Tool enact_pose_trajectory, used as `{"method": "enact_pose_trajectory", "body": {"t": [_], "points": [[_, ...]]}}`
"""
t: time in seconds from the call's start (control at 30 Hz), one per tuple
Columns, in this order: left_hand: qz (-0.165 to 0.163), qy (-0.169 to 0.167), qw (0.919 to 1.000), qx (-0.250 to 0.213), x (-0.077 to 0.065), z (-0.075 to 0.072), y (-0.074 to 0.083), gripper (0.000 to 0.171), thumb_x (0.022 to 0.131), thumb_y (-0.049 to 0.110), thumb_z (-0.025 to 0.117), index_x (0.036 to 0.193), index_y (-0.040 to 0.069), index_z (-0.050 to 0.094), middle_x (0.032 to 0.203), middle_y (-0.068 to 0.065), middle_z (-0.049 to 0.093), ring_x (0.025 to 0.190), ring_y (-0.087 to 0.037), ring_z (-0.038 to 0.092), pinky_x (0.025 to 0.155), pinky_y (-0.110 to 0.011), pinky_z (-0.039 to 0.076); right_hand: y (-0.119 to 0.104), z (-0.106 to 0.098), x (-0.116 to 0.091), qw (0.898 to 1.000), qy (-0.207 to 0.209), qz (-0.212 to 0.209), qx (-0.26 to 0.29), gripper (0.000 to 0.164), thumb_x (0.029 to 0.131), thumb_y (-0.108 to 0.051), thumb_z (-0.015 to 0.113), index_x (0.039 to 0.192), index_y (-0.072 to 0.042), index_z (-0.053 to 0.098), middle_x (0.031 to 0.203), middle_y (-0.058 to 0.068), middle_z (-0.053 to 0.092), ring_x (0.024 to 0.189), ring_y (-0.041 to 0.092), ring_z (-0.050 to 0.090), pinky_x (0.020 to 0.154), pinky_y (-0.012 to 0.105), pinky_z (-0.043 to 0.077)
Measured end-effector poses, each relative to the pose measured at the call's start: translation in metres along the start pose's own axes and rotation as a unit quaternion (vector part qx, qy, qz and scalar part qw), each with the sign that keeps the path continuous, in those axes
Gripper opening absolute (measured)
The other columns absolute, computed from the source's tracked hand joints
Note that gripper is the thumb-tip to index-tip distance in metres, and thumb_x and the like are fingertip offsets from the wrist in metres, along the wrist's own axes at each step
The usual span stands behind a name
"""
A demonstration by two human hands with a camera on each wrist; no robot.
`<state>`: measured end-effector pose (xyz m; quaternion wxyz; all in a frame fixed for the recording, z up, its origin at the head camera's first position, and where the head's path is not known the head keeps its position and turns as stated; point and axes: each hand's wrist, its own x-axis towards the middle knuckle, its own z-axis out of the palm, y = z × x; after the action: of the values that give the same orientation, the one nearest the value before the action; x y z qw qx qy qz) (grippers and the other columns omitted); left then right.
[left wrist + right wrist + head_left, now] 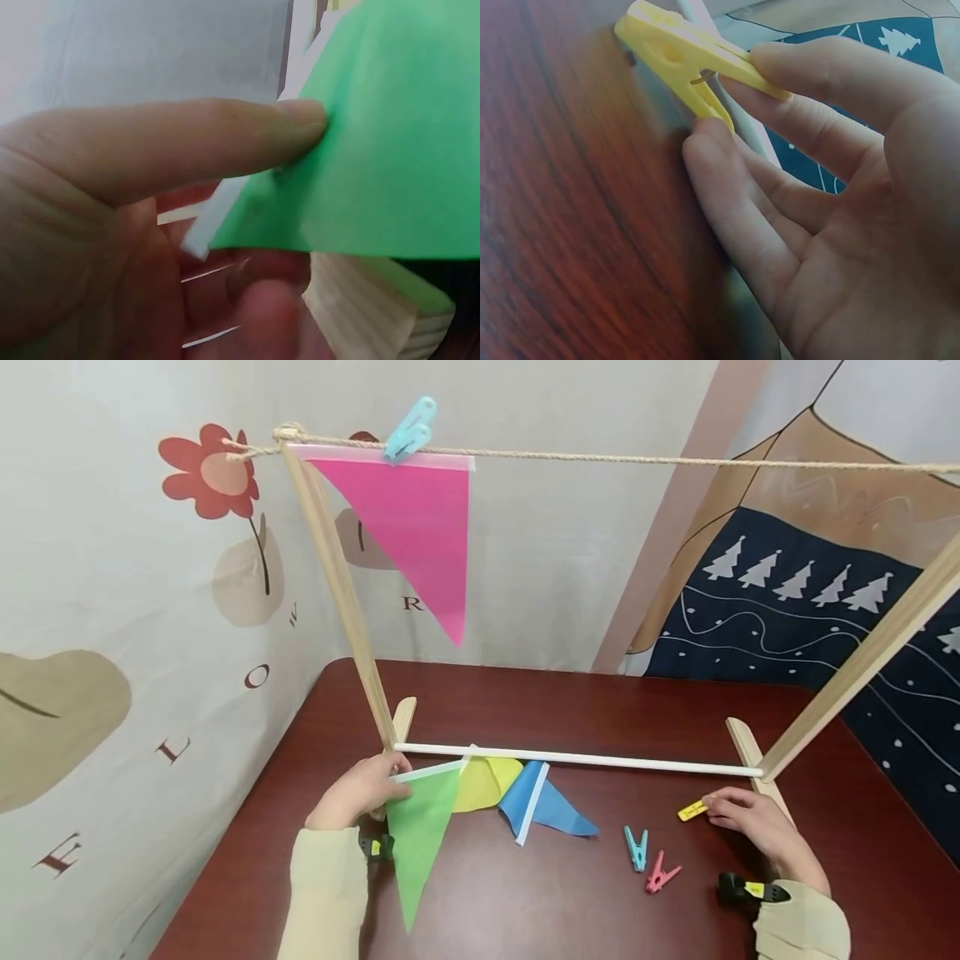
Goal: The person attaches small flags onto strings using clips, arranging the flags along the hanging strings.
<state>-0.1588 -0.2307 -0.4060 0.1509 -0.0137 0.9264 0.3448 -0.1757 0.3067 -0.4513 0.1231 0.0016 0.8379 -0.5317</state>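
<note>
My left hand [362, 791] pinches the white-edged top corner of a green pennant [422, 827], thumb in front and fingers behind. The pennant's point hangs toward me. At the right, my right hand [756, 822] holds a yellow clothespin [682, 56] by its handle ends, between thumb and fingers. Beside the green pennant lie a yellow pennant [487, 783] and a folded blue pennant [553, 806]. A light blue clothespin [637, 849] and a red clothespin [661, 873] lie on the table left of my right hand.
A twine rope [600, 457] spans two wooden posts [337, 585]. A pink pennant [420, 518] hangs from it by a light blue clothespin [410, 431]. A white rod [577, 758] joins the posts low down, over the dark red table [525, 710].
</note>
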Motion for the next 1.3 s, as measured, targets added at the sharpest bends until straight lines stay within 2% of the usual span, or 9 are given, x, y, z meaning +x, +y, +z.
{"method": "enact_pose_trajectory", "body": {"t": [0.1, 0.27, 0.33, 0.5, 0.67, 0.9, 1.0, 1.17, 1.3], "points": [[0.007, -0.017, 0.9996, -0.02, -0.0016, -0.0008, -0.0012, 0.018, 0.077, 0.009, 0.064, 0.093, 0.012, 0.055, 0.082, -0.005, 0.051, 0.055, -0.018, 0.05, 0.051, -0.033, 0.045, -0.001, 0.0001, 0.003, 1.0, 0.005, 0.016, -0.007, 0.047, 0.089, -0.028, 0.054, 0.114, 0.012, 0.052, 0.102, 0.01, 0.06, 0.082, 0.006, 0.06, 0.073, 0.027, 0.05], [0.021, -0.047, 0.9966, -0.064, -0.0055, -0.0015, 0.0004, 0.006, 0.083, 0.011, 0.058, 0.087, 0.01, 0.054, 0.061, -0.004, 0.042, 0.047, -0.016, 0.038, 0.045, -0.029, 0.035, 0.0004, 0.0021, 0.0045, 0.999, 0.01, 0.028, -0.02, 0.051, 0.089, -0.032, 0.054, 0.117, 0.01, 0.05, 0.103, 0.009, 0.059, 0.081, 0.005, 0.058, 0.072, 0.028, 0.05], [0.019, -0.048, 0.9962, -0.07, -0.0067, -0.0021, 0.0013, 0.004, 0.085, 0.011, 0.055, 0.088, 0.009, 0.056, 0.055, -0.006, 0.042, 0.044, -0.017, 0.038, 0.043, -0.03, 0.036, 0.0007, 0.0033, 0.0042, 0.999, 0.009, 0.03, -0.022, 0.052, 0.088, -0.034, 0.054, 0.116, 0.01, 0.05, 0.103, 0.009, 0.059, 0.082, 0.006, 0.057, 0.072, 0.028, 0.05], [0.014, -0.016, 0.9993, -0.03, -0.0052, -0.0024, 0.001, 0.012, 0.087, 0.012, 0.05, 0.095, 0.011, 0.059, 0.056, -0.012, 0.05, 0.045, -0.021, 0.047, 0.044, -0.034, 0.044, 0.0011, 0.0039, 0.0026, 1.0, 0.004, 0.02, -0.023, 0.045, 0.087, -0.03, 0.056, 0.111, 0.009, 0.053, 0.099, 0.007, 0.059, 0.082, 0.006, 0.057, 0.071, 0.026, 0.049], [0.01, 0.002, 0.9999, -0.01, -0.0027, -0.0017, -0.001, 0.018, 0.084, 0.006, 0.046, 0.096, 0.01, 0.059, 0.056, -0.011, 0.05, 0.042, -0.017, 0.044, 0.044, -0.032, 0.044, 0.0008, 0.0031, 0.0005, 0.999, -0.001, 0.031, -0.042, 0.044, 0.086, -0.03, 0.059, 0.108, 0.007, 0.055, 0.101, 0.009, 0.059, 0.082, 0.01, 0.061, 0.071, 0.026, 0.049], [0.011, 0.003, 0.9999, 0.002, -0.003, -0.0021, -0.0029, 0.017, 0.08, 0.005, 0.051, 0.094, 0.008, 0.06, 0.056, -0.01, 0.051, 0.042, -0.018, 0.048, 0.045, -0.028, 0.041, 0.0001, 0.0045, 0.0047, 0.993, 0.016, 0.051, -0.105, 0.046, 0.081, -0.041, 0.061, 0.103, -0.001, 0.061, 0.104, 0.009, 0.057, 0.079, 0.011, 0.058, 0.068, 0.026, 0.05], [0.008, -0.007, 0.9999, -0.01, -0.0039, -0.003, -0.004, 0.014, 0.079, 0.006, 0.055, 0.092, 0.006, 0.061, 0.056, -0.009, 0.051, 0.043, -0.018, 0.047, 0.045, -0.028, 0.041, -0.0002, 0.0051, 0.0056, 0.993, 0.023, 0.054, -0.103, 0.047, 0.079, -0.042, 0.063, 0.103, -0.001, 0.062, 0.103, 0.009, 0.058, 0.078, 0.011, 0.059, 0.067, 0.026, 0.049], [0.01, -0.009, 0.9999, -0.003, -0.0045, -0.0056, -0.0058, 0.01, 0.08, 0.008, 0.055, 0.088, 0.007, 0.061, 0.053, -0.008, 0.05, 0.042, -0.017, 0.045, 0.046, -0.028, 0.04, -0.0008, 0.0068, 0.0055, 0.994, 0.029, 0.071, -0.083, 0.055, 0.078, -0.045, 0.063, 0.109, 0.0, 0.059, 0.097, 0.005, 0.06, 0.075, 0.014, 0.06, 0.065, 0.027, 0.049], [0.013, -0.006, 0.9999, 0.004, -0.0038, -0.007, -0.0068, 0.01, 0.083, 0.01, 0.054, 0.09, 0.008, 0.061, 0.057, -0.006, 0.053, 0.043, -0.015, 0.044, 0.046, -0.028, 0.039, -0.0004, 0.0068, 0.005, 0.994, 0.033, 0.073, -0.069, 0.058, 0.079, -0.044, 0.063, 0.113, 0.002, 0.057, 0.097, 0.005, 0.061, 0.075, 0.014, 0.06, 0.066, 0.028, 0.049]]}}
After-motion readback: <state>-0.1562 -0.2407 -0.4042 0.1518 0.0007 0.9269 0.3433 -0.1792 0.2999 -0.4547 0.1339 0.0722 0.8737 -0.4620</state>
